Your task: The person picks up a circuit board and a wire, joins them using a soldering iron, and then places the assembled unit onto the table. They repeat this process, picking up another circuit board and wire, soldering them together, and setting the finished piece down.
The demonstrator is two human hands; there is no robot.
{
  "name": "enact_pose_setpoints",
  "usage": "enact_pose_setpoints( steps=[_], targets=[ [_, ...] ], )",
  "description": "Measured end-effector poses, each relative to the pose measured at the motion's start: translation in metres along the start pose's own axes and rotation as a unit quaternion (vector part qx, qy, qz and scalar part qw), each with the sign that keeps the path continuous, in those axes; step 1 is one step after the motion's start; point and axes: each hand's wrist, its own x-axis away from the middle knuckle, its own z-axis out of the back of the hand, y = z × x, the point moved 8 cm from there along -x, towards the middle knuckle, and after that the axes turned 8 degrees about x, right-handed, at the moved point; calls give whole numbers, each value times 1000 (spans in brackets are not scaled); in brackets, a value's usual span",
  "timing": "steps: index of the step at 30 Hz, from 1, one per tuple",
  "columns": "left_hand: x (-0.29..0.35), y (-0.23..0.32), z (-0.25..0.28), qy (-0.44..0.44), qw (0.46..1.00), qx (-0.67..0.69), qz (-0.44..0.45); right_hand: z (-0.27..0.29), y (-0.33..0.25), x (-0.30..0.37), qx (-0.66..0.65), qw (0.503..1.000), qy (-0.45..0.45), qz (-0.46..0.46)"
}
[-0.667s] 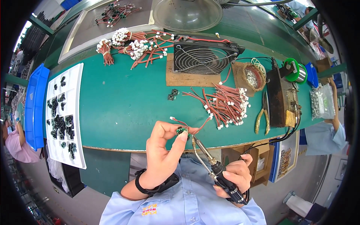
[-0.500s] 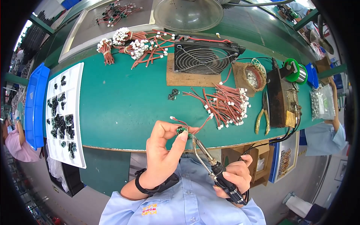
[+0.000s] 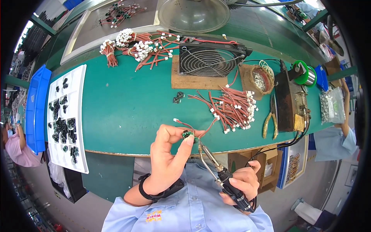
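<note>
Between thumb and fingers, my left hand point(image 3: 170, 149) pinches a small green circuit board point(image 3: 188, 135) over the front edge of the table. Red-and-black wires point(image 3: 208, 128) with white plugs rise from the board on both sides. My right hand point(image 3: 243, 185) is wrapped round the black handle of a soldering iron point(image 3: 218, 168), which has a thin metal tube alongside it. The iron's tip is at the board's right side, close to my left fingertips; whether it touches is too small to tell.
A pile of wire leads point(image 3: 235, 106) lies beyond my hands, near two small black parts point(image 3: 178, 97). Behind stands a fan point(image 3: 210, 60). Pliers point(image 3: 270, 120), a soldering station point(image 3: 288, 100) and a solder spool point(image 3: 308, 75) are at right. A white tray of parts point(image 3: 79, 127) is at left.
The board, the wires and both hands have barely moved. The left wire's white plug has shifted slightly up and left.
</note>
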Motion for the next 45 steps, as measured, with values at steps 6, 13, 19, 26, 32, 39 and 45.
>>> enact_pose_setpoints(
  steps=[6,13,19,26,32,39,45],
  targets=[
    [-1,-1,3,8,1000,14,8,4,2,3,-1,1000,23,18],
    [-8,1,2,-4,983,167,83,19,34,25,16,981,191,-41],
    [-36,6,59,14,996,43,82,15,78,-1,-68,916,282,-276],
    [-90,3,130,46,991,56,111,-20,56,-70,108,965,200,-132],
    [-116,-8,105,-39,980,129,150,-43,61,-78,222,958,169,-61],
    [-110,-27,135,-31,960,-27,276,-37,58,-73,211,955,199,-55],
    [-111,19,141,34,822,-566,53,-33,57,-67,134,953,267,-60]
  ],
)
